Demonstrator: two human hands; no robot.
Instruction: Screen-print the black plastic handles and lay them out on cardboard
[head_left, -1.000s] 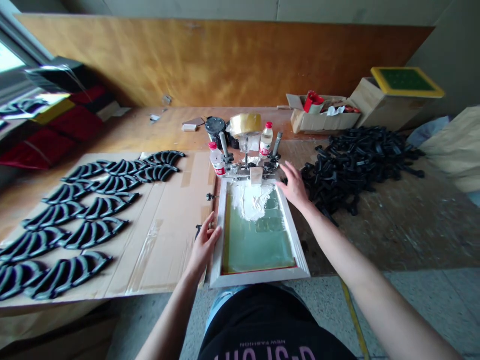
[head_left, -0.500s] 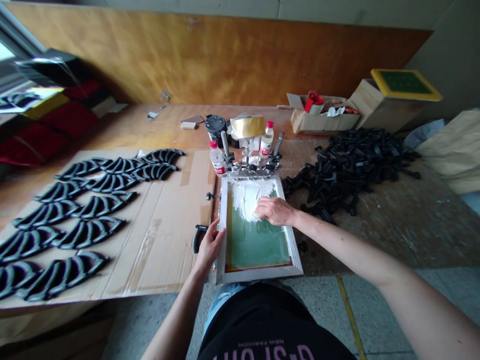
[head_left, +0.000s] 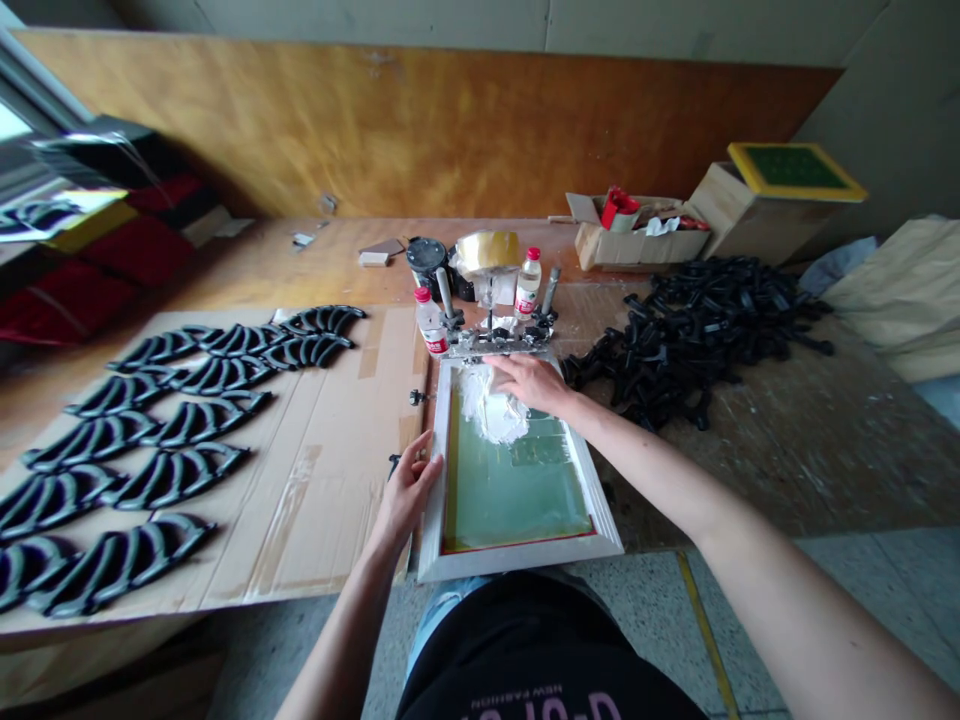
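Observation:
A silver-edged printing screen [head_left: 517, 500] with green mesh sits in front of me, white paste [head_left: 499, 415] thick on its far half. My left hand [head_left: 412, 480] is at the screen's left rail, thumb against the metal, fingers partly hidden. My right hand [head_left: 531, 384] reaches over the paste near the far rail, fingers held together and pointing left. What is under those fingers is hidden. Past the rail stands a metal hinge clamp [head_left: 495, 343] with upright posts.
Black ribbed parts [head_left: 199, 453] lie in rows on cardboard [head_left: 322, 520] at left. Black parts [head_left: 690, 330] are heaped at right. Behind the clamp are two red-capped bottles [head_left: 528, 285], a tape roll [head_left: 487, 253] and a dark tub [head_left: 427, 260]. An open carton [head_left: 641, 245] stands farther right.
My right hand has moved away from me, toward the far rail, and its fingers have straightened. The screen's near end has come up closer to me. My left hand stays at its left rail.

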